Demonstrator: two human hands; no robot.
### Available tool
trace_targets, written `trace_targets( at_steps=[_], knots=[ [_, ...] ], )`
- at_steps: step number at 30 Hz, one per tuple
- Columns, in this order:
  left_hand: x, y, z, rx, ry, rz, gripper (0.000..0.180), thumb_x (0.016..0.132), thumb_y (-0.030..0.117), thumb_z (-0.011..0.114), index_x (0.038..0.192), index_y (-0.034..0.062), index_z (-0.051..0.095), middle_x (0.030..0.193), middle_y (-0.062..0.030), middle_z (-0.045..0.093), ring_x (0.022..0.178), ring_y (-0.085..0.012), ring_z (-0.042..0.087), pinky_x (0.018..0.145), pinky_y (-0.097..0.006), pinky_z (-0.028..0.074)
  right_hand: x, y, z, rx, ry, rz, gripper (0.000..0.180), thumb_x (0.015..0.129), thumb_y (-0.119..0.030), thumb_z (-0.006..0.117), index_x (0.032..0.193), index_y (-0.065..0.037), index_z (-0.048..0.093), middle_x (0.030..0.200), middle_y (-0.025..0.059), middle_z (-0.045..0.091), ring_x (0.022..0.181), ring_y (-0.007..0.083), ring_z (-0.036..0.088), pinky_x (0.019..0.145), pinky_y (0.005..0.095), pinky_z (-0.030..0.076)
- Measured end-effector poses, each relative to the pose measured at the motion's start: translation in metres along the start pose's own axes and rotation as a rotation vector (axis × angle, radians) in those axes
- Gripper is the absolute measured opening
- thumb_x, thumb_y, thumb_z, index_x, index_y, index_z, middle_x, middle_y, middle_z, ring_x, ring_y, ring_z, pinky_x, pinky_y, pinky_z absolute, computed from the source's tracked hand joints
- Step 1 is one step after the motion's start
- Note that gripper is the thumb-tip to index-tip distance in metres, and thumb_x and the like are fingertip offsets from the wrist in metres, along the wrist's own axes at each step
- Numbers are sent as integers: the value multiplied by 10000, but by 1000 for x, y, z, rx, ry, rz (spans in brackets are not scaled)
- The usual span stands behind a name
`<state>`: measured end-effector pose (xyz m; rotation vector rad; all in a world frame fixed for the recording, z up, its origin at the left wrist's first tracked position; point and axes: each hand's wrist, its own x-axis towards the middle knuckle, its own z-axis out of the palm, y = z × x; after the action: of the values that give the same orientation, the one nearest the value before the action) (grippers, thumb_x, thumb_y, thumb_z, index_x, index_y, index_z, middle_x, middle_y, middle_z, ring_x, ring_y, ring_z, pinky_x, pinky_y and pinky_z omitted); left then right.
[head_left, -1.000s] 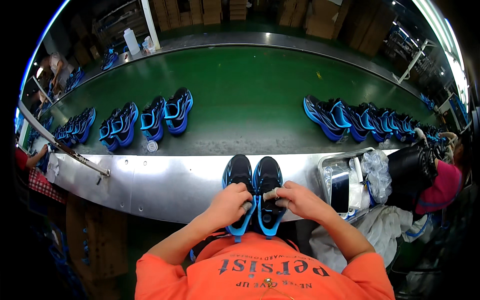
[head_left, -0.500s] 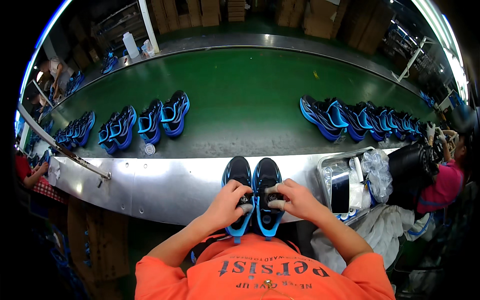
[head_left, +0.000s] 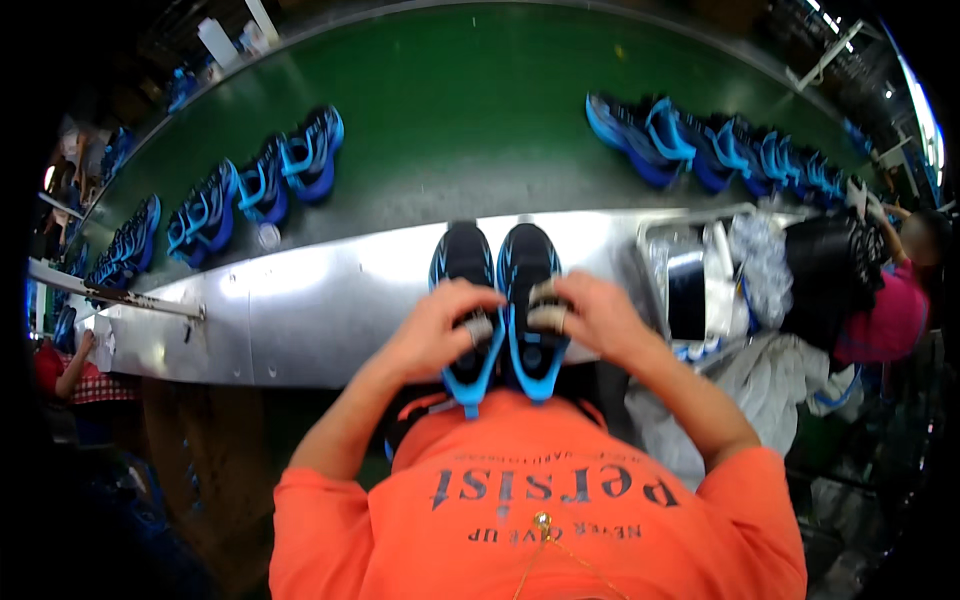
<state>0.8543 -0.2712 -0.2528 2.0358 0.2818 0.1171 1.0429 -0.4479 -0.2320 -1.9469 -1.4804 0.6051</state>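
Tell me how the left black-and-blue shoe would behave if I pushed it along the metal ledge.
The left shoe sits flat on its sole, so it probably slides without tipping. The metal ledge looks smooth, so little drag. It likely feels light.

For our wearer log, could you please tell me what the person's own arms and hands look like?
Both forearms are bare, coming out of short orange sleeves on an orange top with dark printed lettering. The left hand wears no glove. The right hand is also ungloved, with what looks like a pale band or tape on one finger. No watch shows.
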Motion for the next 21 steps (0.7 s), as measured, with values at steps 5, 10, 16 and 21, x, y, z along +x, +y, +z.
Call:
trace_targets(
  at_steps=[5, 10, 16, 21],
  knots=[
    [0, 15, 8, 219, 219, -10, 351, 826, 82, 699, 1170, 54, 635, 1050, -95, 596, 914, -254, 572, 780, -328, 468, 9, 12, -18, 152, -206, 17, 348, 818, -148, 738, 1164, -145, 699, 861, 68, 534, 831, 209, 538, 765, 304, 457],
    [6, 9, 3, 83, 116, -61, 376, 783, -11, 651, 1153, 56, 641, 979, -74, 591, 836, -206, 534, 744, -309, 449, 8, 6, -7, -49, -110, 119, 326, 819, -148, 722, 1144, -136, 704, 851, 80, 545, 840, 235, 557, 769, 341, 458],
    [-7, 53, 30, -79, 109, -176, 229, 908, 56, 628, 1137, 43, 639, 947, -64, 621, 790, -150, 601, 729, -271, 492, 0, 14, -6, 115, -136, 33, 317, 798, -167, 748, 1106, -115, 698, 845, 93, 566, 799, 257, 564, 734, 347, 465],
    [-14, 62, 60, -745, -244, -573, 325, 1010, 99, 509, 1295, -58, 503, 1104, -125, 617, 889, -158, 634, 812, -288, 531, 5, 14, -6, 67, -90, 103, 330, 780, -155, 767, 1101, -110, 702, 859, 80, 529, 800, 240, 562, 725, 345, 462]
  ],
)
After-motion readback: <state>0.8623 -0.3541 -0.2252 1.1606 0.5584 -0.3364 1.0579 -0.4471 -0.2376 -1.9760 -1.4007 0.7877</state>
